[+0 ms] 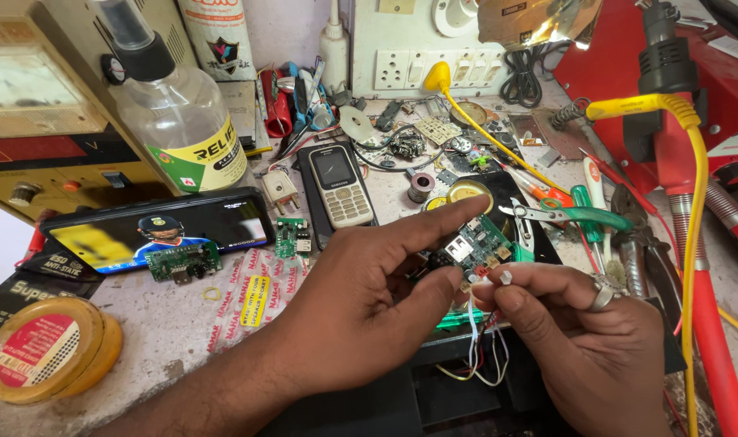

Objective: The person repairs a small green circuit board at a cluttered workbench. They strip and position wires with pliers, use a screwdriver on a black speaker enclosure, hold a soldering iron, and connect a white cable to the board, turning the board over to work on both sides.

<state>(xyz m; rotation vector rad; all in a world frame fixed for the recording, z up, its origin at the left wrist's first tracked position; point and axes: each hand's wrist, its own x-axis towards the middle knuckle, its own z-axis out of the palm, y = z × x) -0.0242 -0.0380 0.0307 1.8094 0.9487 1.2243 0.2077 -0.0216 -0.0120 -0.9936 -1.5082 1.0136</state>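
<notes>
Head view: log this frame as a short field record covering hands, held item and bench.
left hand: thumb and forefinger pinch small green circuit board
right hand: fingertips at the board's lower edge, ring on one finger
wires: thin white and red, hanging below the board
nearby: keypad phone, green-handled cutters, spray bottle
surface: cluttered workbench

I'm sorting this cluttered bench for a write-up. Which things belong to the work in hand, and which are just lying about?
In hand:
left hand and right hand, green circuit board, its thin wires

Lying about:
keypad phone, smartphone, small green board, spray bottle, green-handled cutters, yellow tape roll
</notes>
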